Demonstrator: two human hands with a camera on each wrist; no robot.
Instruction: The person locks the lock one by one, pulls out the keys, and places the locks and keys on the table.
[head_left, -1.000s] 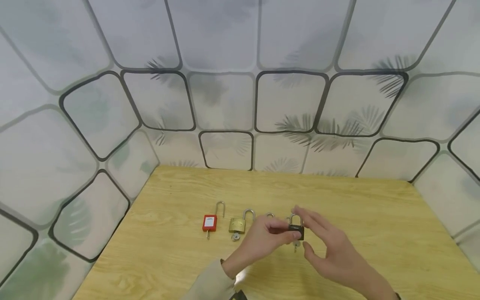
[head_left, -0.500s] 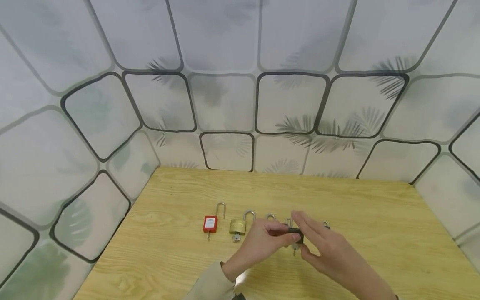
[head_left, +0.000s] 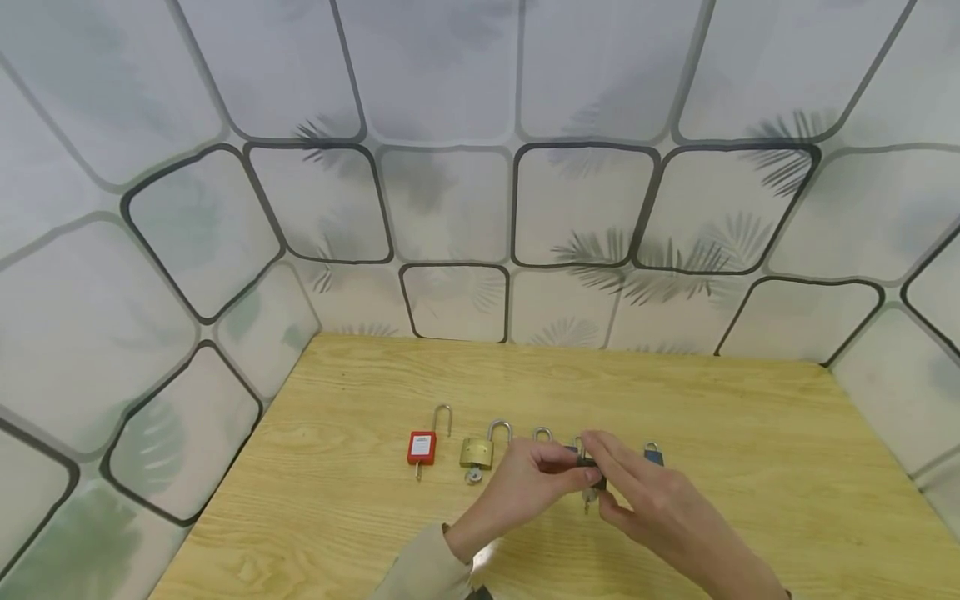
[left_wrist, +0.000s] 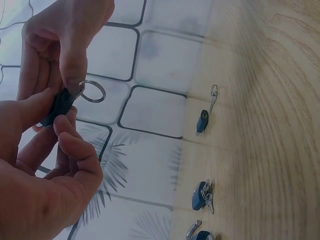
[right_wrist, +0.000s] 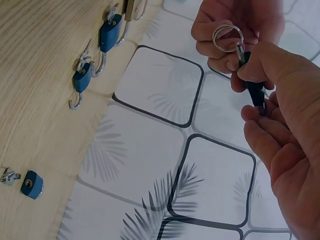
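In the head view my left hand point(head_left: 531, 482) pinches a small dark padlock point(head_left: 598, 482) between thumb and fingers, held above the table. My right hand point(head_left: 660, 508) meets it from the other side. In the right wrist view the padlock point(right_wrist: 255, 92) sits between the right thumb and fingertips, the fingers point(right_wrist: 270, 122) at its shackle end. A key with a split ring point(left_wrist: 93, 91) sticks out of the lock's other end in the left wrist view. The fingers mostly cover the shackle, so whether it is latched is unclear.
On the wood-grain table point(head_left: 360, 375) lie a red padlock point(head_left: 422, 447) and a brass padlock point(head_left: 476, 452), both with shackles open. Blue padlocks point(right_wrist: 109, 35) lie further right, partly behind the hands. One blue padlock point(right_wrist: 32, 185) has its key point(right_wrist: 9, 176) beside it.
The dark padlock has tilted, and its raised shackle is now hidden behind the right fingers. The right hand has closed in on it from the right, uncovering a blue padlock on the table.
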